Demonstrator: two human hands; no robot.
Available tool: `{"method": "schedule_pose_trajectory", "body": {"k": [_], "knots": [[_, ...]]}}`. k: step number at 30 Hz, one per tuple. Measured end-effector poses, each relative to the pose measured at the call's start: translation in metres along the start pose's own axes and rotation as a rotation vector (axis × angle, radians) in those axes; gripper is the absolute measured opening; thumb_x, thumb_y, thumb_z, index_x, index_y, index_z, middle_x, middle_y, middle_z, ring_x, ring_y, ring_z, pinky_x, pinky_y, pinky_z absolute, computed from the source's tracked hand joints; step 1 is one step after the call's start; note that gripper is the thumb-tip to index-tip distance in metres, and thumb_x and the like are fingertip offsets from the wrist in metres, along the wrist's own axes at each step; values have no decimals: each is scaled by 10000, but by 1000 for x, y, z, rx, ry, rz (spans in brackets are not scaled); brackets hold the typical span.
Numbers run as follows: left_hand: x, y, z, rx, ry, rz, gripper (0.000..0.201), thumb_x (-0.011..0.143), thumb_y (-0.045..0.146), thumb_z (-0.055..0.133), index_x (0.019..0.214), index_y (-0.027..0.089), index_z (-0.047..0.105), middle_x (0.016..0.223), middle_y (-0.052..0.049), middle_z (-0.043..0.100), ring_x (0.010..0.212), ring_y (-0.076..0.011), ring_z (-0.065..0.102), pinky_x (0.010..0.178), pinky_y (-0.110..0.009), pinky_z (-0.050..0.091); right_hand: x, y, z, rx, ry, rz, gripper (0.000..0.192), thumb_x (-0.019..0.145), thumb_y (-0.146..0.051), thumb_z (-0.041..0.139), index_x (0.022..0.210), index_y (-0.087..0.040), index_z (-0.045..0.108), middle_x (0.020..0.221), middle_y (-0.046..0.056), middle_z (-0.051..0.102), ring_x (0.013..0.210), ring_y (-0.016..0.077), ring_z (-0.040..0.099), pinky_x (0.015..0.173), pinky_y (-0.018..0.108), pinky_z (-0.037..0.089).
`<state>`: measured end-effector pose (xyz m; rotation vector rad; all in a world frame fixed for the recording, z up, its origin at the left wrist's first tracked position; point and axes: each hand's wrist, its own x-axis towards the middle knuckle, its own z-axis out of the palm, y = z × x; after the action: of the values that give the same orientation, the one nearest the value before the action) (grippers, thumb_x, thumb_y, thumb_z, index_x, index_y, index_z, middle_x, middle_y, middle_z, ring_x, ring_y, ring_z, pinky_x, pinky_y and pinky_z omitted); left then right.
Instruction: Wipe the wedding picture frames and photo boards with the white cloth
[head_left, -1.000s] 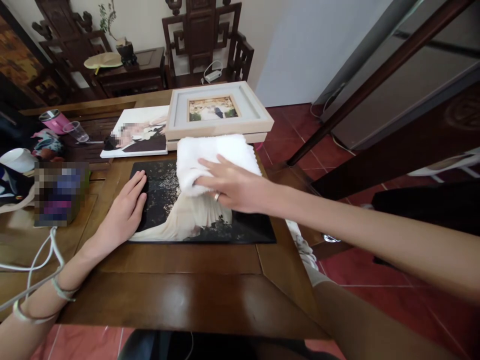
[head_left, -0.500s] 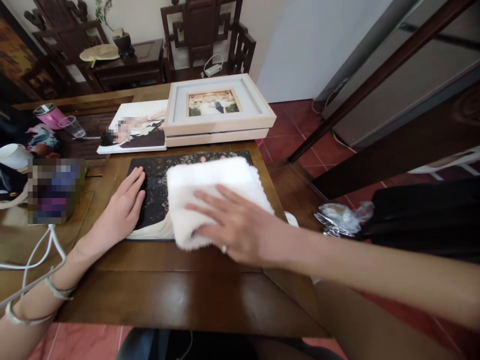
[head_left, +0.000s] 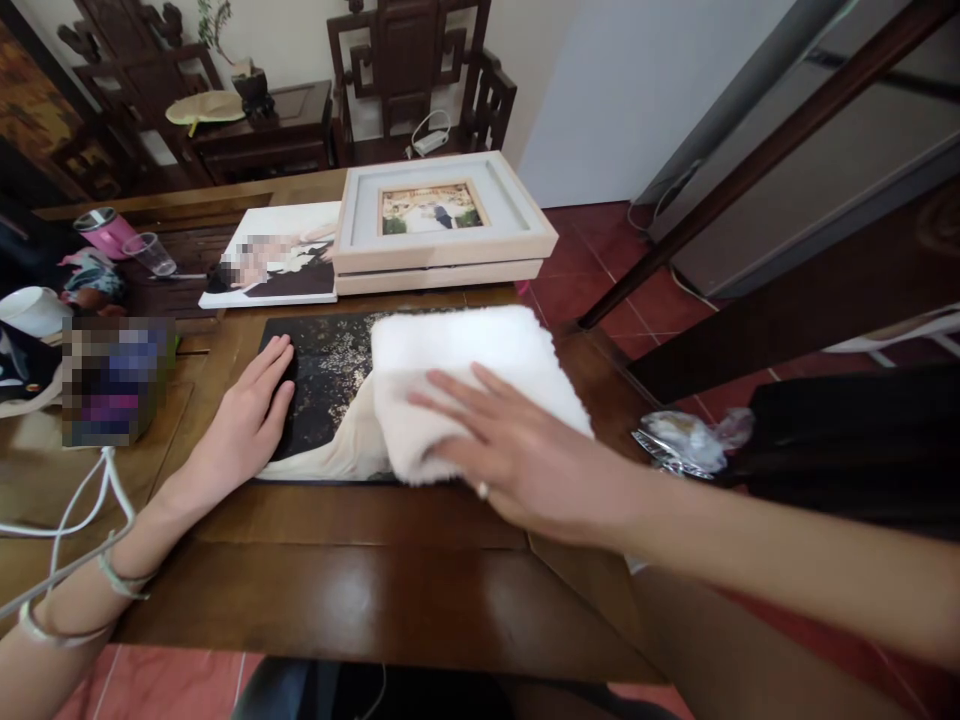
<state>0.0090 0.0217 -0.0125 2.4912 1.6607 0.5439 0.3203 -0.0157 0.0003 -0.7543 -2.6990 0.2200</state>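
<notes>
A dark photo panel [head_left: 330,370], printed with a pale flowing dress, lies flat on the wooden table. Across its left edge rests my left hand [head_left: 251,405], fingers stretched out and flat, holding nothing. My right hand [head_left: 517,450], wearing a ring, presses a folded white fluffy towel [head_left: 465,340] down on the right part of the panel. Its fingers spread over the top of the cloth and the thumb tucks into a fold. The towel hides the panel's right side.
Behind the panel are stacked pale wooden picture frames [head_left: 442,265] and a white-edged photo canvas [head_left: 289,285]. At left stand a pink mug [head_left: 105,235], a clear cup [head_left: 154,255] and a blurred-out object [head_left: 116,380] with white cables [head_left: 109,480]. The table's [head_left: 360,590] right edge is close.
My right hand has slid the towel to the right over the panel, uncovering more of the pale dress. My left hand stays in place on the left edge.
</notes>
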Motion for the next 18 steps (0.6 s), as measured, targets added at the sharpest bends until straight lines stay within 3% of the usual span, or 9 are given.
{"method": "schedule_pose_trajectory", "body": {"k": [4,7,13,18], "knots": [[0,0,1,-2,-14,14,535,1007,363,312,1427,56,437,1543,-167,393,1448,-240,340,1204,-450,271,-21,-44,9,16,92,-94,180,887,-98,532,833,-186,679,1393,165,568,1356,399,416,1082,669,341],[0,1,0,0,-17,20,548,1005,366,313,1422,34,441,1539,-181,394,1446,-243,343,1206,-436,267,-25,-46,10,12,114,-156,157,895,-134,567,791,-197,667,1377,143,588,1351,382,429,1087,650,351],[-1,0,-2,4,-30,18,558,1005,375,307,1430,35,429,1549,-176,380,1451,-250,332,1205,-452,262,-7,16,-3,-6,-46,-54,357,820,-43,522,1106,-193,675,1463,141,504,1413,340,343,1129,639,281],[-2,-2,-2,-10,-16,25,552,1007,364,315,1423,23,437,1544,-182,386,1447,-252,340,1203,-445,267,6,71,-17,-97,4,82,335,891,-80,450,1167,-162,621,1407,213,539,1385,316,407,1097,618,351]]}}
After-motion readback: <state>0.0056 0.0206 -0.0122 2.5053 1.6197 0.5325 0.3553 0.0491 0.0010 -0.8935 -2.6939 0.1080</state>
